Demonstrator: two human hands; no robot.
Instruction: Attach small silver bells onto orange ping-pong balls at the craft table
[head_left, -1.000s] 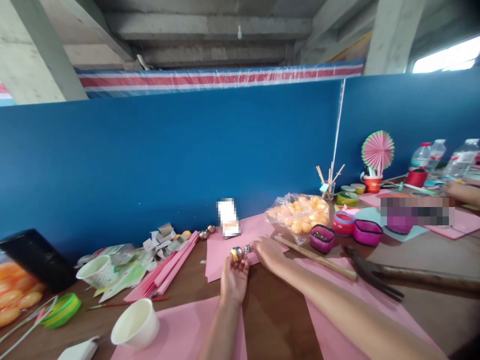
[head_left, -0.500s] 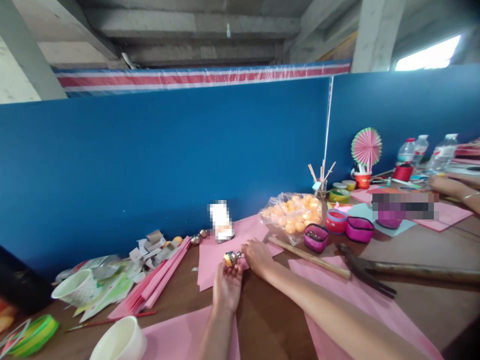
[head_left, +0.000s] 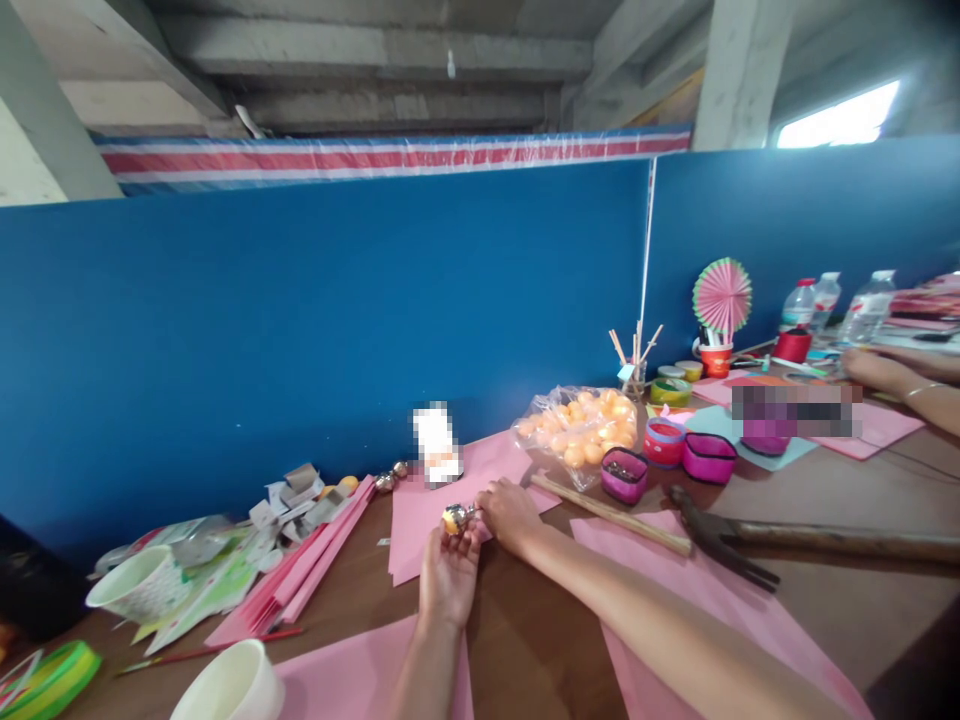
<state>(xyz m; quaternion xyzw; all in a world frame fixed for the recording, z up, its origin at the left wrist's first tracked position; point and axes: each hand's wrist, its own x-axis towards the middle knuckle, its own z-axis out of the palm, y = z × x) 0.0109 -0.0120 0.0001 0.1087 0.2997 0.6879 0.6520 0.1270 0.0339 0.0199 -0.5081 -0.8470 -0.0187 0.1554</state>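
My left hand (head_left: 448,570), palm up, holds an orange ball partly covered in shiny silver metal (head_left: 454,518) at its fingertips. Just to its right, my right hand (head_left: 506,512) has its fingers bent and pressed together at the metal piece's right end; what exactly they pinch is too small to tell. Both hands are over the edge of a pink paper stack (head_left: 409,545) on the brown table. Behind them a blurred-out phone-like object (head_left: 437,445) stands upright. More silver balls (head_left: 385,482) lie to the left of it.
A bag of orange balls (head_left: 581,425), a wooden stick (head_left: 615,515), a hammer (head_left: 817,540) and small purple containers (head_left: 624,475) are on the right. Folded pink paper (head_left: 315,565) and white cups (head_left: 229,685) are on the left. Another person's hands (head_left: 877,370) are at far right.
The whole view has shifted slightly, so things sit a little further left. Both hands keep nearly the same pose around the silver and orange ball.
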